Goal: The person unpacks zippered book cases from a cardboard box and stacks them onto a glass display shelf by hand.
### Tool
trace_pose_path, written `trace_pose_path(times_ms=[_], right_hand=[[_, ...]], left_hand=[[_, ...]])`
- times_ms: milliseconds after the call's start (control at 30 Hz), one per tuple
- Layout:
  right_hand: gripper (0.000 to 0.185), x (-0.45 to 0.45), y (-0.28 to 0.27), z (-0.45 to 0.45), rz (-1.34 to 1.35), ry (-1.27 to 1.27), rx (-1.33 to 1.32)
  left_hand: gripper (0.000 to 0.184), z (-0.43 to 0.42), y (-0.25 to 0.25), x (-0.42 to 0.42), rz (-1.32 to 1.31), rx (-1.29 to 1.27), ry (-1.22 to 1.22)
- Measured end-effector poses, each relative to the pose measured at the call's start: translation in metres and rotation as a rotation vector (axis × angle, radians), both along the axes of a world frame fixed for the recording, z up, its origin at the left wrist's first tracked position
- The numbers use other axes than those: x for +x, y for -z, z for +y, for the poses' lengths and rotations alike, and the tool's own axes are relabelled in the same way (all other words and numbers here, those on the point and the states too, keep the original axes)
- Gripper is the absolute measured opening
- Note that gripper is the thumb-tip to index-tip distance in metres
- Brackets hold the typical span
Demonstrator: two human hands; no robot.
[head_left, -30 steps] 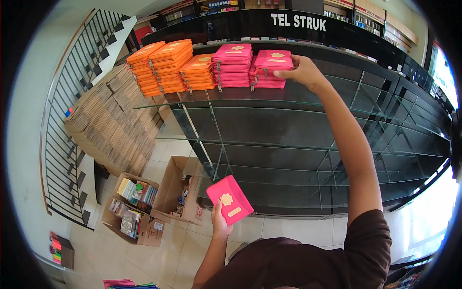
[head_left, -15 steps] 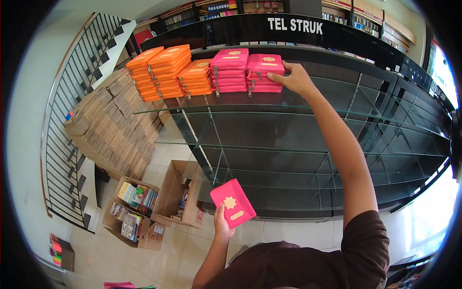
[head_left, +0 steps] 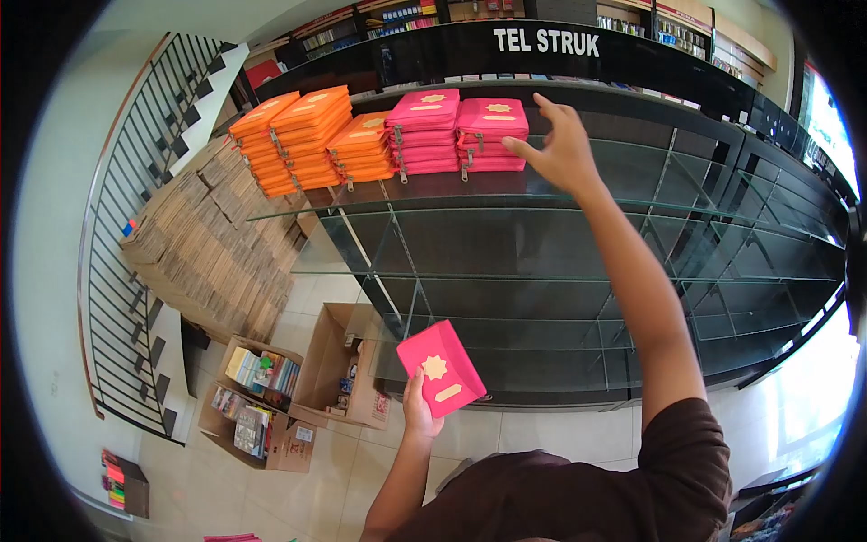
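My left hand (head_left: 421, 408) grips a pink pouch (head_left: 442, 369) with a cream star and label, low in front of the glass shelves. Up at the counter, my right hand (head_left: 562, 149) has its fingers apart and holds nothing, just right of the shorter pink stack (head_left: 492, 135). Beside that stack stands a taller pink stack (head_left: 424, 134). Further left are three orange stacks, a low one (head_left: 363, 149), a tall one (head_left: 312, 135) and another at the far left (head_left: 264, 144). Zipper pulls hang at the stacks' front corners.
Glass shelves (head_left: 506, 275) run below the counter. Flat cardboard (head_left: 212, 235) is piled at the left beside a stair railing (head_left: 126, 226). Open cartons (head_left: 312, 361) with books and small items stand on the floor (head_left: 361, 461). A small box (head_left: 135, 488) sits at the lower left.
My right hand has let go of the shorter pink stack and opened beside it. The left hand still holds its pouch, now slightly higher and further right.
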State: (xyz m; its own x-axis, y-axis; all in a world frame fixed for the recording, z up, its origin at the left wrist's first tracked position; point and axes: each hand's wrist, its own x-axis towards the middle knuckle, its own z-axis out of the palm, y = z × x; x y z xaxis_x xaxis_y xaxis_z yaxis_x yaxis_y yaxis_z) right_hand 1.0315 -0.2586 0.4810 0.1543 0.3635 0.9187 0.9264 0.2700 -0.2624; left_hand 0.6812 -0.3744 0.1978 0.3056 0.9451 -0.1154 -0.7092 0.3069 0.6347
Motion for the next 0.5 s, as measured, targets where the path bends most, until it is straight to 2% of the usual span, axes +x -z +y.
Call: trace_pose_path(times_ms=[67,133,200,233,300,367,433,500], right_hand=[[0.057,-0.037,-0.001,-0.066,0.119,-0.122,0.1],[0.04,-0.05,0.04,-0.096,0.25,-0.313,0.083],[0.031,-0.069,0.084,-0.12,0.299,-0.505,-0.055],[0.028,-0.083,0.104,-0.129,0.422,-0.559,-0.164],[0.03,-0.096,0.145,-0.136,0.42,-0.515,-0.292],[0.029,-0.103,0.176,-0.146,0.666,-0.602,-0.429],[0.033,-0.105,0.194,-0.156,0.8,-0.655,-0.5],[0.049,-0.109,0.201,-0.166,0.892,-0.76,-0.545]], left_hand=[[0.041,0.014,-0.018,0.003,-0.015,0.027,0.023],[0.039,0.03,-0.04,0.007,-0.048,0.06,0.036],[0.036,0.039,-0.065,0.013,0.046,0.215,0.054],[0.035,0.042,-0.076,0.016,0.097,0.29,0.068],[0.035,0.049,-0.09,0.024,0.153,0.367,0.1],[0.035,0.051,-0.097,0.033,0.204,0.457,0.11],[0.034,0.052,-0.103,0.043,0.251,0.563,0.086],[0.035,0.042,-0.114,0.053,0.412,0.629,0.065]])
